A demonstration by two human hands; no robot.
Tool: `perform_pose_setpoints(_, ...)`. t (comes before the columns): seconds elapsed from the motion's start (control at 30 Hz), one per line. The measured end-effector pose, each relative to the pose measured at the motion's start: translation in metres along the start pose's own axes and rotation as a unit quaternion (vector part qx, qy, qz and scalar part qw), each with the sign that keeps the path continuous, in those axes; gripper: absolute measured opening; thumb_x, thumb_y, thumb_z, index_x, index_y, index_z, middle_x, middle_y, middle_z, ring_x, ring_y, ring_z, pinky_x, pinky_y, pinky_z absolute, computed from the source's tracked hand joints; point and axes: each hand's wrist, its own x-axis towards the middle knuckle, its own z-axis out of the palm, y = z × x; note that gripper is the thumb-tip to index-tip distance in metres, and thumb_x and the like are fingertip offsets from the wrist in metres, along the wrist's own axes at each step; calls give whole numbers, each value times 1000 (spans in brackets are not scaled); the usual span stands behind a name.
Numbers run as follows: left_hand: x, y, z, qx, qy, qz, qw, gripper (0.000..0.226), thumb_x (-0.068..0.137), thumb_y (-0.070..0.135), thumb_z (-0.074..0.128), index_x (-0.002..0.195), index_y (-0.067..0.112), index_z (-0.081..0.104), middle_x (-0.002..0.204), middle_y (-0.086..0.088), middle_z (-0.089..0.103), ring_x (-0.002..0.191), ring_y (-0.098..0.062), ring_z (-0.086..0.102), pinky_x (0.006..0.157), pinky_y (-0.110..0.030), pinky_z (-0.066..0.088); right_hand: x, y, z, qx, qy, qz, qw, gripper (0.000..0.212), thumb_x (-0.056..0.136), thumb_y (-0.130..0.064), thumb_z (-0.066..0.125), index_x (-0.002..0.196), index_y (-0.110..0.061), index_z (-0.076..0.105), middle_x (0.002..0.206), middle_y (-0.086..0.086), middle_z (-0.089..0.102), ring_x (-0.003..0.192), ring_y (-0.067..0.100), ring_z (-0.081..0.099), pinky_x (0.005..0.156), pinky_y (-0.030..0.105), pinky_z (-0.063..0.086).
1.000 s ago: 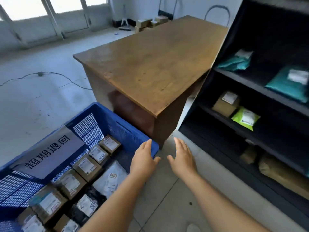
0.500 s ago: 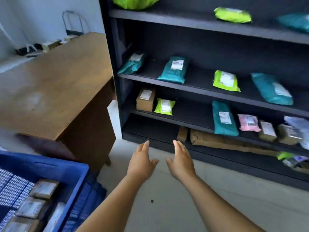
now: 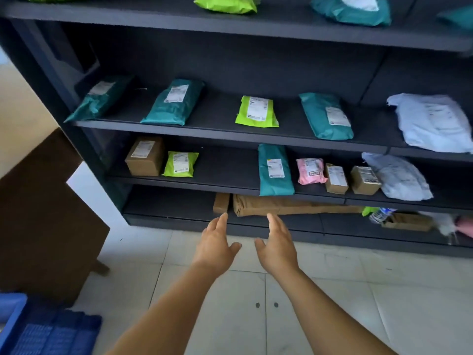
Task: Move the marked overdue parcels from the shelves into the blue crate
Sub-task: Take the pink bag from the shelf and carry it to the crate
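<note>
Black shelves point(image 3: 230, 133) fill the view, loaded with parcels. The upper row holds teal bags point(image 3: 175, 102), a lime bag point(image 3: 256, 112) and a white bag point(image 3: 432, 123). One row down lie a brown box point(image 3: 144, 156), a lime bag point(image 3: 180, 163), a teal bag point(image 3: 275, 170), a pink bag point(image 3: 310, 171) carrying a dark mark, and two small boxes point(image 3: 335, 179). My left hand point(image 3: 216, 245) and my right hand point(image 3: 277, 245) hover empty, fingers straight, in front of the bottom shelf. Only a corner of the blue crate point(image 3: 38, 329) shows at the lower left.
A brown wooden desk point(image 3: 43, 226) stands at the left between crate and shelves. On the bottom shelf lie a long brown paper package point(image 3: 281, 206), a small box point(image 3: 221, 203), a plastic bottle point(image 3: 380, 213) and more parcels. Pale floor tiles point(image 3: 332, 290) lie under my arms.
My view has swung right from the crate and desk to face the shelves, which are now closer. Both hands stay empty and stretched forward.
</note>
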Motion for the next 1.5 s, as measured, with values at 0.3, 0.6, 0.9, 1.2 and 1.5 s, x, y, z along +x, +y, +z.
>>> perform_pose_setpoints(0.3, 79, 54, 48, 12, -32, 9, 999, 75, 90, 33, 62, 150, 24, 17, 154, -1, 26, 139, -22, 30, 112, -36, 33, 73, 60, -37, 8, 17, 50, 999, 69, 93, -24, 57, 151, -25, 18, 159, -3, 17, 145, 19, 21, 113, 35, 31)
perform_pose_setpoints(0.6, 193, 75, 86, -9, -51, -25, 998, 78, 90, 32, 62, 151, 27, 13, 155, 1, 26, 136, -22, 36, 107, -38, 41, 183, 81, -49, 4, 8, 59, 998, 69, 94, -27, 57, 151, -24, 18, 158, -2, 20, 145, 19, 22, 112, 34, 30)
perform_pose_setpoints(0.9, 283, 69, 141, 5, -78, -41, 996, 83, 88, 32, 63, 151, 31, 8, 157, 6, 17, 139, -19, 31, 108, -39, 40, 280, 128, -25, -6, -32, 65, 997, 71, 93, -29, 58, 151, -23, 17, 158, -1, 20, 143, 20, 27, 108, 36, 37)
perform_pose_setpoints(1.2, 364, 57, 210, 25, -79, -27, 996, 82, 88, 29, 60, 149, 38, 5, 158, 8, 10, 143, -25, 23, 107, -47, 40, 365, 191, 38, -23, -76, 26, 997, 74, 93, -28, 57, 152, -21, 12, 157, 2, 18, 141, 21, 30, 108, 37, 38)
perform_pose_setpoints(1.5, 429, 59, 258, 134, -58, 12, 989, 75, 94, 33, 53, 151, 34, 5, 160, 5, -3, 148, -19, -2, 118, -40, 14, 443, 223, 69, -48, -71, -28, 996, 72, 93, -25, 55, 152, -15, 15, 158, 5, 17, 142, 24, 27, 114, 33, 26)
